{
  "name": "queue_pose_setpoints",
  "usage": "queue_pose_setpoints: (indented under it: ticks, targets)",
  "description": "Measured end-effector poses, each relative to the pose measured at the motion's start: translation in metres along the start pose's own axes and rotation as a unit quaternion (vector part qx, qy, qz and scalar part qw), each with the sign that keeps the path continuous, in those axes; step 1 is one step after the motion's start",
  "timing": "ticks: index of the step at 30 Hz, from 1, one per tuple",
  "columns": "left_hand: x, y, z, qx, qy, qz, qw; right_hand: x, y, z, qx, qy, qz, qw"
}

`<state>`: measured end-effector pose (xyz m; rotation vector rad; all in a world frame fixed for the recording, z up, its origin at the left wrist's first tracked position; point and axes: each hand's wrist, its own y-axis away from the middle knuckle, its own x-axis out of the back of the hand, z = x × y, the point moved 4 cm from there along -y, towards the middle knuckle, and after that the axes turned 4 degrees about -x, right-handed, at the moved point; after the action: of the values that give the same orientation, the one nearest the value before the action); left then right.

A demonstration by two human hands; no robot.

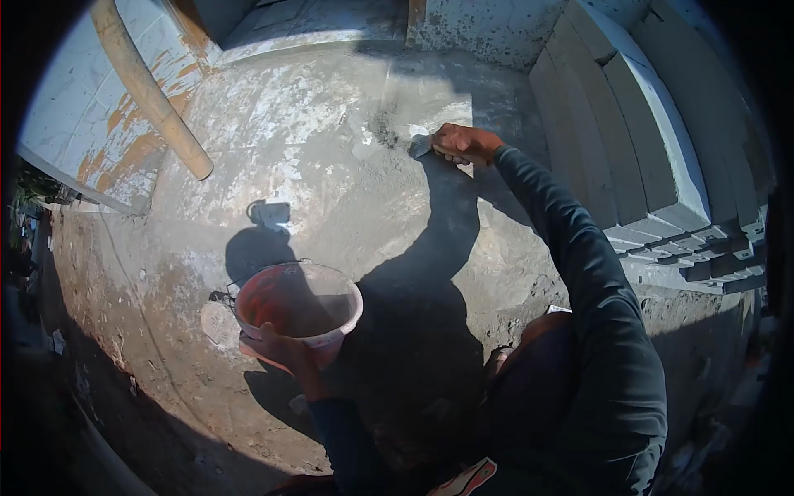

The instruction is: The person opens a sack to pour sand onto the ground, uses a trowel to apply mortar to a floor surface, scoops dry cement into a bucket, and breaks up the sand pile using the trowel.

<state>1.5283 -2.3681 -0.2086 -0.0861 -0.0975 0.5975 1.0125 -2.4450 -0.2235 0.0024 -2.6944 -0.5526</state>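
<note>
My right hand (pixel 463 145) is closed around a small trowel (pixel 421 147), whose grey blade is down at the concrete floor. Its handle is mostly hidden in my fist. Beside the blade are a patch of dark loose grit (pixel 383 131) and a pale, bright spot. My left hand (pixel 285 351) grips the near left side of a red plastic bucket (pixel 341 337), which is tilted a little. The bucket's inside is coated with grey residue; I cannot make out how much it holds.
Grey blocks (pixel 653 140) are stacked on the right. A bamboo pole (pixel 149 95) slants down at the upper left, near a tiled wall (pixel 66 116). The concrete floor (pixel 314 124) meets brown dirt (pixel 149 331) at the lower left. My shadow covers the middle.
</note>
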Motion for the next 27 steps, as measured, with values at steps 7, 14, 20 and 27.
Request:
queue_pose_setpoints:
  ticks: [7,14,20,27]
  targets:
    - [0.0,0.002,0.002,0.013,-0.039,0.01,0.999,-0.141,0.006,-0.061,-0.025,0.142,-0.168,0.975]
    - [0.003,0.003,0.006,0.029,-0.023,-0.031,0.999,-0.22,0.101,-0.107,0.281,0.377,-0.143,0.871]
    - [0.007,0.005,0.019,0.028,-0.086,0.031,0.995,-0.071,0.063,-0.074,0.096,0.309,0.118,0.939]
    - [0.024,-0.023,-0.019,-0.006,-0.076,0.043,0.996,0.17,-0.002,0.019,-0.077,0.317,0.388,0.862]
